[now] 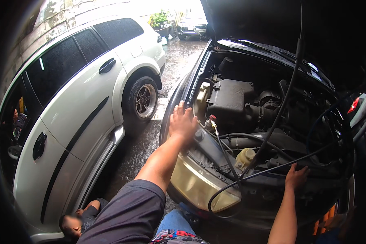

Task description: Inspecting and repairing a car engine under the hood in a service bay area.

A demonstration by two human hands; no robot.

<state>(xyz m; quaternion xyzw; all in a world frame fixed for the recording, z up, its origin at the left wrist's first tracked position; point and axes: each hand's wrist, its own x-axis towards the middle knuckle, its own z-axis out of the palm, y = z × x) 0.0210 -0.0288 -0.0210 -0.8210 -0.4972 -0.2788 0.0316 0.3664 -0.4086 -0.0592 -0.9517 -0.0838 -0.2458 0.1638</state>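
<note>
My left hand lies palm down on the dark car's fender edge, its fingers stretched forward and nothing held. Just right of it, a red-topped hose coupler stands in the engine bay with a thin black hose running from it. At the front edge of the bay, my right hand rests with thumb and forefinger apart; its other fingers are partly hidden. A yellowed reservoir with a cap sits between my hands. Below my left hand is the clouded headlight.
A hood prop rod slants across the bay under the raised hood. The black air filter box is farther back. To the left stands a white SUV; another person is low beside it. The ground is wet.
</note>
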